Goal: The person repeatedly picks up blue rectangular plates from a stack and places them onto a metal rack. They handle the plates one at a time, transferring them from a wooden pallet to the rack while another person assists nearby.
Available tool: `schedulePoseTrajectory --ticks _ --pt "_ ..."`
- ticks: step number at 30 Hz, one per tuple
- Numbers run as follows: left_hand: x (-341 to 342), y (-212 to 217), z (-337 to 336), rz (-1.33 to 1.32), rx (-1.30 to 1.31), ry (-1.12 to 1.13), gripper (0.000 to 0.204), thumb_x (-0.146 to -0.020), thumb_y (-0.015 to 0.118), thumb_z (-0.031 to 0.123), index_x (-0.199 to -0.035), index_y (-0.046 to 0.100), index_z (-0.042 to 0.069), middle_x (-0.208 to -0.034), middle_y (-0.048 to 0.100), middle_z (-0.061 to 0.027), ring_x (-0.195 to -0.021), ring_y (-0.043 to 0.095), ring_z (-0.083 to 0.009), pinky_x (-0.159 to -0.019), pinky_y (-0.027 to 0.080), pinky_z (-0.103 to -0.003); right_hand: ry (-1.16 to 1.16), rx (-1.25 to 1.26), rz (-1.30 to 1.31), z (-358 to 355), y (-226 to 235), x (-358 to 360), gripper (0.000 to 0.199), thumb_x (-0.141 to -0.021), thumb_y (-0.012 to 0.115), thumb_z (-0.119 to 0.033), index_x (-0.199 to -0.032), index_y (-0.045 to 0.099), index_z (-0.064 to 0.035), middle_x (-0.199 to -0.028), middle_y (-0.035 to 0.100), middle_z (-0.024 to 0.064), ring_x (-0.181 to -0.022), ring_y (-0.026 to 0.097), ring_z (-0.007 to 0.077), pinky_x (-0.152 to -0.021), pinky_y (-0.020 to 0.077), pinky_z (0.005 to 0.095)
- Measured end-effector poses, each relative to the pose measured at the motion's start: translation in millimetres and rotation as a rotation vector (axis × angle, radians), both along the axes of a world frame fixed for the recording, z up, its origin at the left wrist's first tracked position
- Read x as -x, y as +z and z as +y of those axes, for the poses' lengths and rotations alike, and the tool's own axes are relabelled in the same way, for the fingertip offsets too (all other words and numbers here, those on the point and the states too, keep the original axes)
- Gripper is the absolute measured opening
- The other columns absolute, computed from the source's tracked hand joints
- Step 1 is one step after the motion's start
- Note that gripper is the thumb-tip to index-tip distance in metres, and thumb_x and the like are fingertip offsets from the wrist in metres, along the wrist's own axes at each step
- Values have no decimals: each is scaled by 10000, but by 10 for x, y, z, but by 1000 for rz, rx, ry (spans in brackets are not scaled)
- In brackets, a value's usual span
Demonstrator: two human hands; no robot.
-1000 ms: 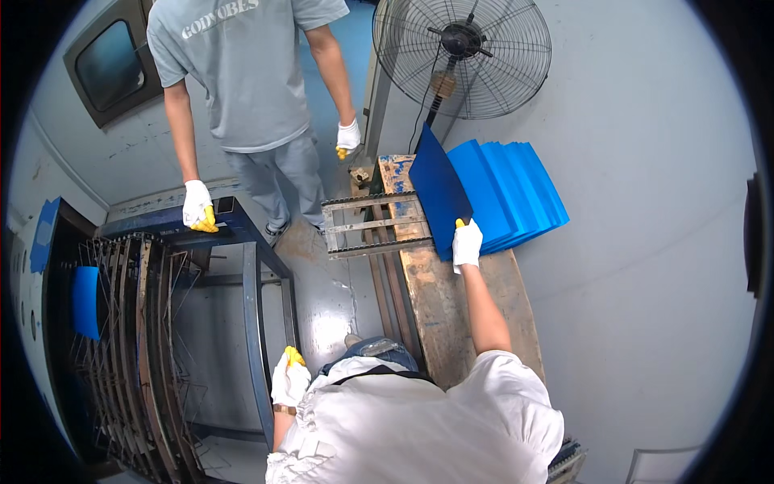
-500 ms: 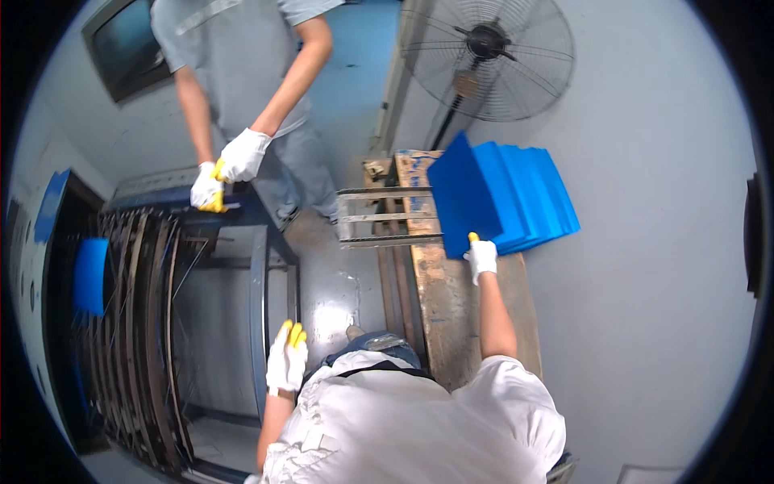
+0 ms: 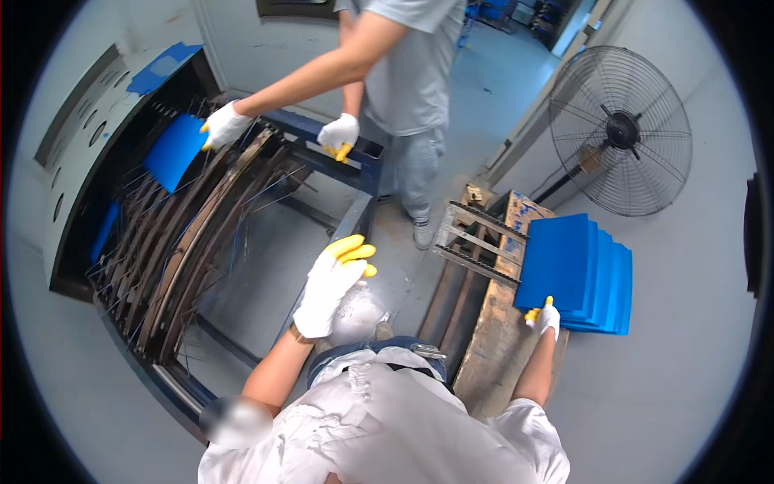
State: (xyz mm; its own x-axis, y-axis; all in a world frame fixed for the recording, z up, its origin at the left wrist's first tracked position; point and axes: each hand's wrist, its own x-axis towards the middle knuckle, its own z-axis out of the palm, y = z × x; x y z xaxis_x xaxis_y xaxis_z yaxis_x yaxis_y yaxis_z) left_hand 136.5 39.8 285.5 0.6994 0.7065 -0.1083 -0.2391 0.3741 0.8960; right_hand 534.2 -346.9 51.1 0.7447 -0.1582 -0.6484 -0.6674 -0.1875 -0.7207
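My left hand (image 3: 326,286), in a white glove with yellow fingertips, is raised in front of me with its fingers stretched out and nothing in it. On my right, a stack of blue sheets (image 3: 609,278) leans in overlapping steps on a wooden bench (image 3: 492,347). The gloved right hand (image 3: 547,317) pinches the near edge of the front blue sheet (image 3: 556,262), thumb on top. A slotted metal rack piece (image 3: 480,242) sticks out from the bench beside that sheet, its right end touching or behind it.
Across from me, a co-worker (image 3: 415,73) reaches a gloved hand (image 3: 226,127) to a blue sheet (image 3: 171,153) at the rack of dark slats (image 3: 205,202). A steel frame (image 3: 351,222) stands left of my legs. A pedestal fan (image 3: 621,129) stands behind the bench.
The view has swung left. My left hand has risen and spread its fingers; my right stays at the blue sheet. The co-worker's hands have parted, one moving left to a blue sheet.
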Motion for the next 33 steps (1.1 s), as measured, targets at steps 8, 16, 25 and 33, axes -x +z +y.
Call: schedulePoseTrajectory --ticks 8,16,25,33 --pt "264 45 -32 64 -53 59 176 -797 523 55 -968 522 14 -818 590 -111 -631 559 -138 -561 447 -227 43 9 15 279 259 125 527 -810 385 -533 -768 475 -16 -602 507 134 -455 496 279 -430 425 418" --pt "417 228 1 3 -5 113 132 -775 522 31 -899 531 -14 -753 597 -120 -586 566 -126 -517 445 -201 133 -15 -40 460 350 336 382 -854 388 -411 -976 493 -64 -790 558 151 -526 529 296 -475 433 445" --pt "790 745 32 -58 -246 107 89 -694 564 8 -773 542 -27 -630 565 -91 -473 535 -137 -427 408 -205 112 -19 76 620 228 337 518 -778 481 -510 -787 476 7 -594 473 131 -467 461 283 -435 383 409" --pt "1160 1290 35 -387 -1024 261 229 -655 639 156 -767 509 4 -698 531 -105 -552 508 -191 -515 417 -272 274 14 -23 761 165 770 402 -845 375 -447 -799 486 -63 -650 546 119 -547 538 278 -453 431 417"
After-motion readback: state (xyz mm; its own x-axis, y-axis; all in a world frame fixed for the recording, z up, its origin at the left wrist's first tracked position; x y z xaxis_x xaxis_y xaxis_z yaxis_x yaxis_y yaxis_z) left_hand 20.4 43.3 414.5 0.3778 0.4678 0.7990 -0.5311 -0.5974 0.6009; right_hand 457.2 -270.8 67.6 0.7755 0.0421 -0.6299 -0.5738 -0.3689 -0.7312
